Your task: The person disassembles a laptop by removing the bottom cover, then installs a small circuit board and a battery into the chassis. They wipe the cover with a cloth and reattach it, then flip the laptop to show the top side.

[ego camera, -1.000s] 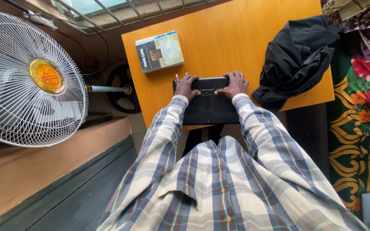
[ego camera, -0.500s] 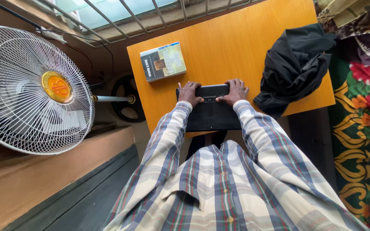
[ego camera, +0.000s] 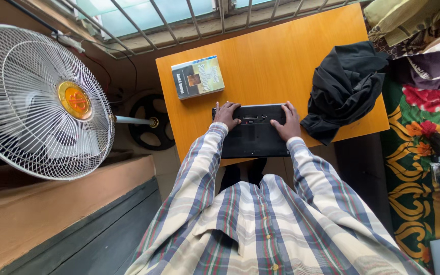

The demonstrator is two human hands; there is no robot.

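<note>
A closed black laptop [ego camera: 254, 138] lies at the near edge of the orange table [ego camera: 276, 66], overhanging it slightly toward me. My left hand [ego camera: 226, 115] grips its far left corner, fingers curled over the back edge. On the far right corner my right hand [ego camera: 287, 122] holds it the same way. Both plaid sleeves reach forward from my body. A paperback book [ego camera: 197, 77] lies flat on the table beyond my left hand, apart from the laptop.
A crumpled black garment [ego camera: 345, 89] sits on the table's right side, close to my right hand. A large white standing fan [ego camera: 36, 102] stands left of the table. Window bars [ego camera: 179, 18] run along the far edge. Patterned fabric [ego camera: 418, 137] covers the right.
Both hands stay on the laptop's far corners and the laptop has barely moved. The head view has shifted, so the table appears lower and further right in the frame.
</note>
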